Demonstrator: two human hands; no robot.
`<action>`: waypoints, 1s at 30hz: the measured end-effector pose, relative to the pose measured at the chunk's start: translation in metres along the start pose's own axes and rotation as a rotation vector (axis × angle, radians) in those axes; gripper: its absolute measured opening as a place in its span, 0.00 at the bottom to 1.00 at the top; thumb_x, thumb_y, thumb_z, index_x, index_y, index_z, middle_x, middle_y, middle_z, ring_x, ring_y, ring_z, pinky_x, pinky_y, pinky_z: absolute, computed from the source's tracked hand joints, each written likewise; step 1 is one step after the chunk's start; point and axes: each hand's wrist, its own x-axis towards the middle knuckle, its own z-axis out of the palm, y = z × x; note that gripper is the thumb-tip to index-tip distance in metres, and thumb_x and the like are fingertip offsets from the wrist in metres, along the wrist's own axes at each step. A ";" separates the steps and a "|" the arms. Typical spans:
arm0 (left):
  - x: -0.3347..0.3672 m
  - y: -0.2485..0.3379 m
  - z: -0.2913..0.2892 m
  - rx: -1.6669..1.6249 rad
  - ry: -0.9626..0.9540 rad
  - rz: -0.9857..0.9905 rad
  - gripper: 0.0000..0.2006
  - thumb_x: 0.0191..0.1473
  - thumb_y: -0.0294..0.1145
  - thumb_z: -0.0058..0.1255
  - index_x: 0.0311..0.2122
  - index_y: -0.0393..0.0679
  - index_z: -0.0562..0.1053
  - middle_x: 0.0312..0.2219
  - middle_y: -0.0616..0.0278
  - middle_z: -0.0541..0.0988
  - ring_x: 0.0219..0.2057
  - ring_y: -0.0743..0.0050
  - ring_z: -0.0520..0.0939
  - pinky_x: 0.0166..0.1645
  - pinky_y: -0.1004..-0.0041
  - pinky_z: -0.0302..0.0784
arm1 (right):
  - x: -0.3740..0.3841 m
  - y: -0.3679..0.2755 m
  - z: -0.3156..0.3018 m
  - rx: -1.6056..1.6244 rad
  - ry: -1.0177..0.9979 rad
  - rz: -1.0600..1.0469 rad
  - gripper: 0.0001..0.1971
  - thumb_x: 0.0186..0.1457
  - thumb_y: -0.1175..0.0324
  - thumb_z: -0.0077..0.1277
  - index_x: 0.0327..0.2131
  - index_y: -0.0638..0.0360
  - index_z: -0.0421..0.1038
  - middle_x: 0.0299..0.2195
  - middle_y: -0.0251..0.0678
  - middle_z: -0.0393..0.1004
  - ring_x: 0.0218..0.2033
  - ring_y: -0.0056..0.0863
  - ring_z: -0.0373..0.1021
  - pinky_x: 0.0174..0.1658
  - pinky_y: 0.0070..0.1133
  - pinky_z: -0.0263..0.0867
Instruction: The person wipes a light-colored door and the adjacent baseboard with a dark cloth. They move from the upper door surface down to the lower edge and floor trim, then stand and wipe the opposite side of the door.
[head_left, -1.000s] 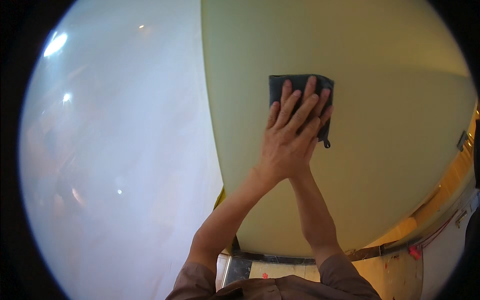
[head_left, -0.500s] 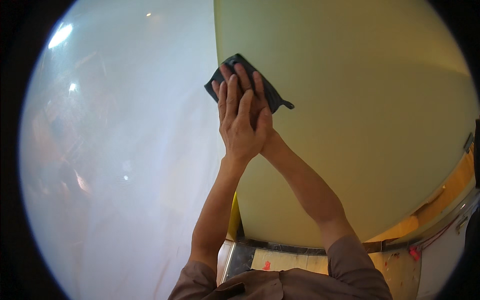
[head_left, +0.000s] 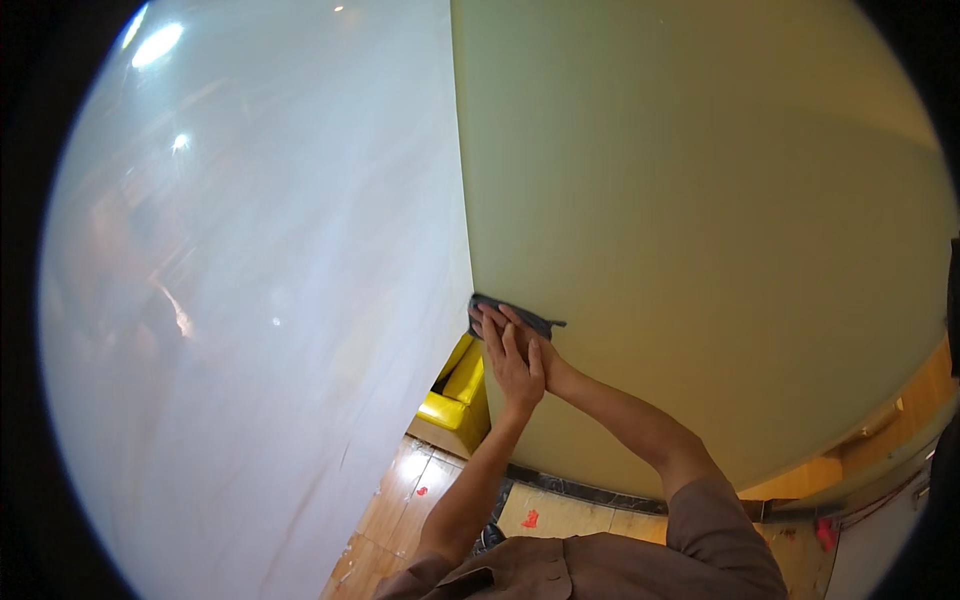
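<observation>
Against the greenish-yellow wall (head_left: 690,200), just right of the corner edge, lies a folded dark grey cloth (head_left: 528,318) with a small loop at its right end. My right hand (head_left: 547,358) presses flat on it, fingers stretched out. On top of the right hand rests my left hand (head_left: 516,375), its fingers extended and overlapping it. Part of the right palm and its fingers are hidden under the left hand. My forearms cross toward each other from the lower edge.
A glossy white panel (head_left: 260,250) with light reflections fills the left side. Below the corner stands a yellow padded seat (head_left: 460,390). Red scraps (head_left: 530,519) lie on the tiled floor, and a dark skirting (head_left: 590,492) runs along the wall's foot.
Both hands and the cloth have moved down the wall, beside the panel's edge. The view has shifted, and more of the yellow seat and floor now shows.
</observation>
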 end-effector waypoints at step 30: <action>-0.011 0.039 0.006 -0.025 -0.103 0.213 0.22 0.52 0.32 0.55 0.52 0.38 0.69 0.65 0.33 0.50 0.65 0.27 0.52 0.66 0.44 0.48 | -0.037 0.056 0.031 0.458 0.342 0.604 0.28 0.68 0.55 0.31 0.66 0.56 0.50 0.70 0.42 0.42 0.71 0.44 0.36 0.72 0.42 0.35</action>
